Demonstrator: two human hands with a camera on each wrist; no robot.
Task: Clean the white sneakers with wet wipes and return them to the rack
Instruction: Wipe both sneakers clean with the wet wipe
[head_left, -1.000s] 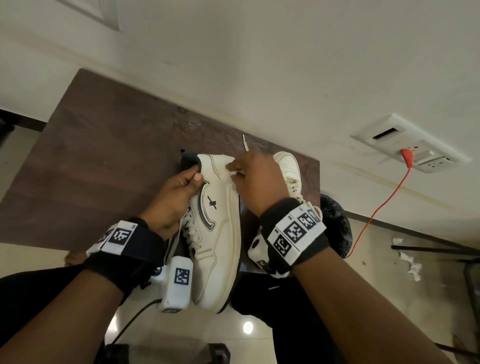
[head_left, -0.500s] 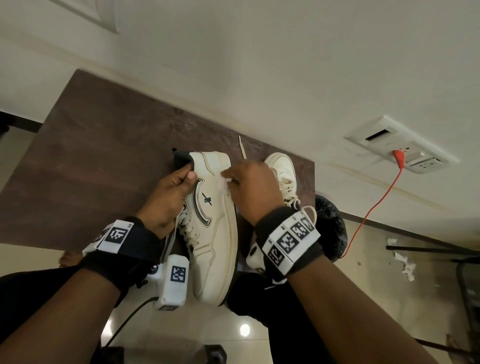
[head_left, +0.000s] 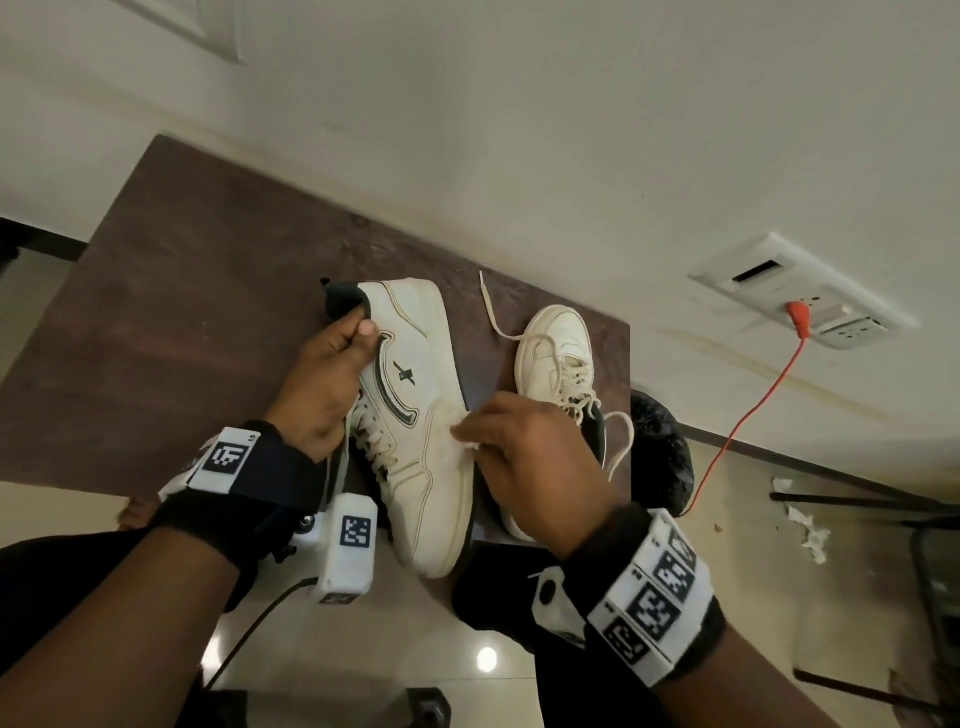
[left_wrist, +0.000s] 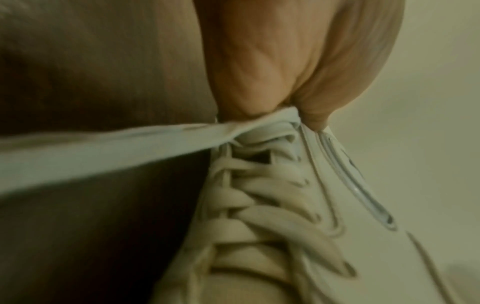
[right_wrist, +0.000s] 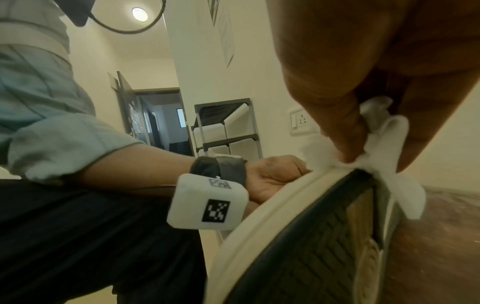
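We see the held sneaker (head_left: 415, 415) tipped on its side over the bench (head_left: 182, 322) near edge, heel toward the wall, toe toward us. Left hand (head_left: 322, 384) sits on its left at the collar; right hand (head_left: 540, 467) on its right, pressing a wet wipe (head_left: 467, 441) against the sidewall. Second sneaker (head_left: 558, 358) stands on the bench just right of the first, behind the right hand, lace (head_left: 491, 306) trailing toward the wall. Rack (right_wrist: 226, 127) stands against the wall behind the left arm.
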